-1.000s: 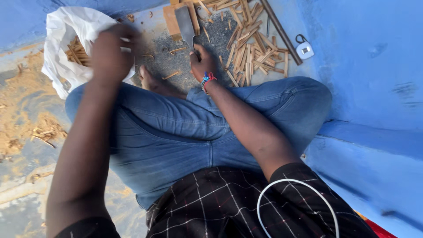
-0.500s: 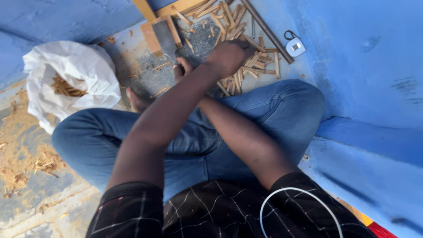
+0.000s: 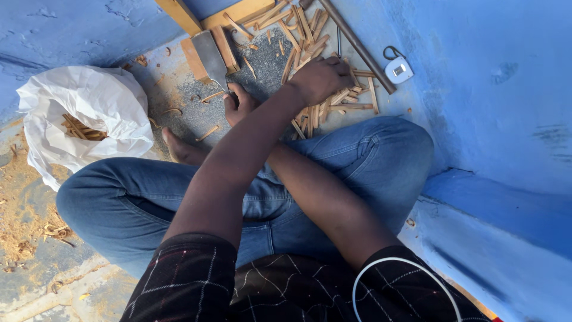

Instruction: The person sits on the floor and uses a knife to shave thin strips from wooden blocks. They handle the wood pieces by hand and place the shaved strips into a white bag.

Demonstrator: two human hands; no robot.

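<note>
left hand (image 3: pixel 322 79) palm-down on the wood sticks (image 3: pixel 333 98), grip unclear; right hand (image 3: pixel 238 104) clamped on a blade (image 3: pixel 211 56)

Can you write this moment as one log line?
left hand: on wood sticks | right hand: by metal blade | white bag: more sticks inside

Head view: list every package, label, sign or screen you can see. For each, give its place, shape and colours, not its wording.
Bag: white plastic, crumpled and open, on the floor at left, wood sticks inside.
Tape measure: small, white, rounded square with a grey label panel, on the floor by the blue wall.
No signs or screens.
</note>
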